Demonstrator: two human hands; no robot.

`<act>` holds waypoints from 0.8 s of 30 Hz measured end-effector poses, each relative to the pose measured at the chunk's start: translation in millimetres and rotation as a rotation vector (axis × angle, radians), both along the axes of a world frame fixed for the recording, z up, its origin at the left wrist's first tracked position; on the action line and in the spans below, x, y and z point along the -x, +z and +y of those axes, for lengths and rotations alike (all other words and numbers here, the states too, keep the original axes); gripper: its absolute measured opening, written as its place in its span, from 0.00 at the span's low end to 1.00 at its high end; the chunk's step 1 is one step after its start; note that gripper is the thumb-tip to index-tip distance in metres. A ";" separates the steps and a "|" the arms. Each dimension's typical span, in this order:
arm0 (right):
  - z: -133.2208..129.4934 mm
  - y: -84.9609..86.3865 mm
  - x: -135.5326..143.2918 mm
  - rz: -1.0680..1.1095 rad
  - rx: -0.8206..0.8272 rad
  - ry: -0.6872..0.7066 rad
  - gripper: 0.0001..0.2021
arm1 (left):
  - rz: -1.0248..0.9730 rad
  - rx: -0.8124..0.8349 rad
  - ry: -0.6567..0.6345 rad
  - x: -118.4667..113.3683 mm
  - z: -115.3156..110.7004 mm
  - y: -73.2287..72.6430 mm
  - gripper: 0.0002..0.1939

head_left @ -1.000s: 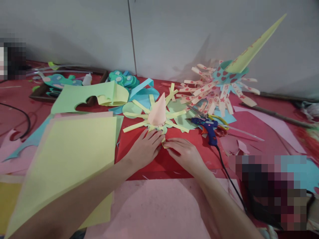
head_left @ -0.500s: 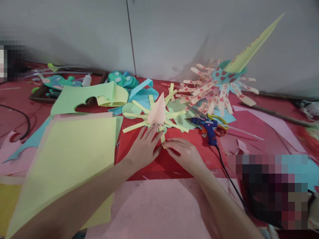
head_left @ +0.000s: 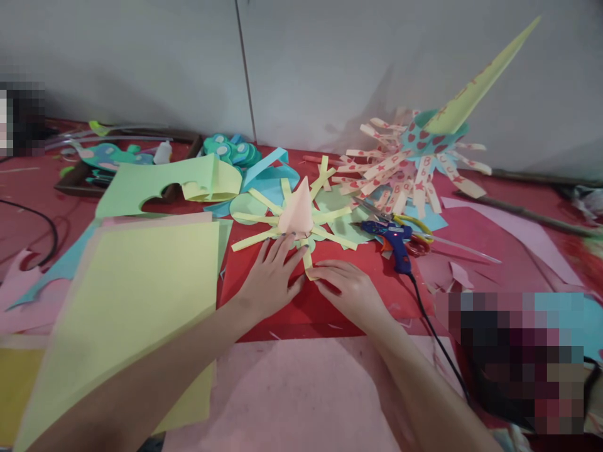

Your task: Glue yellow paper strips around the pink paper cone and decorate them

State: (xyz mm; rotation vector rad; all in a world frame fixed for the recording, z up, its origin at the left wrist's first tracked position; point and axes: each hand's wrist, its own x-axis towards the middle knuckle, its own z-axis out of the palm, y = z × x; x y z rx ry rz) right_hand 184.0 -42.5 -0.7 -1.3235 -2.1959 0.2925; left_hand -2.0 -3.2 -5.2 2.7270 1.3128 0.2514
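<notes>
A grey wall [head_left: 164,69] fills the top of the frame above a red bench [head_left: 28,179]. The stacked yellow sheets [head_left: 141,301] take up the left, a pink sheet [head_left: 296,389] the bottom centre, and a red sheet [head_left: 306,307] the middle. A tall, strip-skirted paper model [head_left: 433,141] leans at upper right.

At centre stands the paper star [head_left: 320,236], a scalloped green base with yellow strips radiating round an upright pink cone [head_left: 294,210]. Pressing too hard at the cone's near edge could dent it or loosen its seat on the base; a sharp pull on a strip might tear or crease it. Just right of the star, the blue glue gun [head_left: 398,248] shows a small light and may be hot: its nozzle points left into loose paper, and an arm catching its cord [head_left: 431,326] could drag it. Beside it, the scissors [head_left: 414,229] could snag a strip.

The star lies just above both hands in the frame. The left hand [head_left: 271,276] is palm down, fingers spread and reaching the cone's foot, grasping nothing. The right hand [head_left: 346,282] is half curled, its fingertips at the lower end of the near strip [head_left: 308,262]; whether its grip pinches that end I cannot tell.
</notes>
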 end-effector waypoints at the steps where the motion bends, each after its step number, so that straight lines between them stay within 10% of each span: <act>1: 0.0 0.1 0.0 -0.001 0.002 -0.001 0.09 | 0.000 0.001 0.000 0.0 0.1 0.2 0.23; 24: 1.0 0.5 -0.6 0.007 0.000 0.015 0.08 | 0.059 -0.060 -0.107 -0.6 -0.7 -4.5 0.24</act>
